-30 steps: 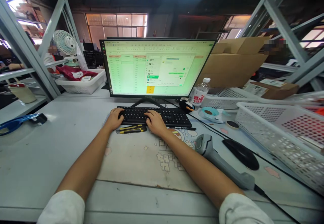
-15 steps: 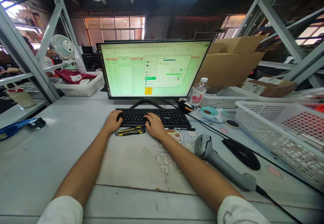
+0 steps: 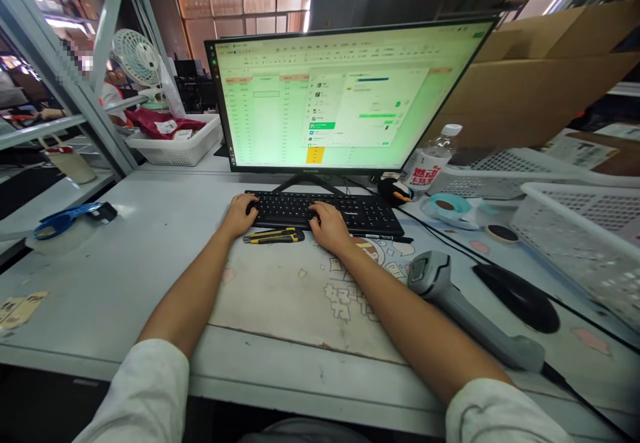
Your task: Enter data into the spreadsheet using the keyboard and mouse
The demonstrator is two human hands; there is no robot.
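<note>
Both my hands rest on a black keyboard (image 3: 350, 211) in front of a monitor (image 3: 345, 93) with a green-tinted spreadsheet and a chat window. My left hand (image 3: 239, 215) lies on the keyboard's left end, fingers spread on the keys. Near the middle of the keys sits my right hand (image 3: 327, 225), fingers curled down. Neither hand holds anything. A yellow and black utility knife (image 3: 273, 235) lies just in front of the keyboard between my wrists.
A grey barcode scanner (image 3: 465, 306) and a black mouse (image 3: 517, 287) lie to the right. Beyond them are white baskets (image 3: 575, 229), a water bottle (image 3: 431, 161), a tape roll (image 3: 445, 207) and cardboard boxes (image 3: 540, 76). A blue tape dispenser (image 3: 70, 216), a fan (image 3: 135, 56) and a person sit at left.
The view has tilted down and moved closer, so the monitor looks larger. Both hands stay on the keyboard at the same keys.
</note>
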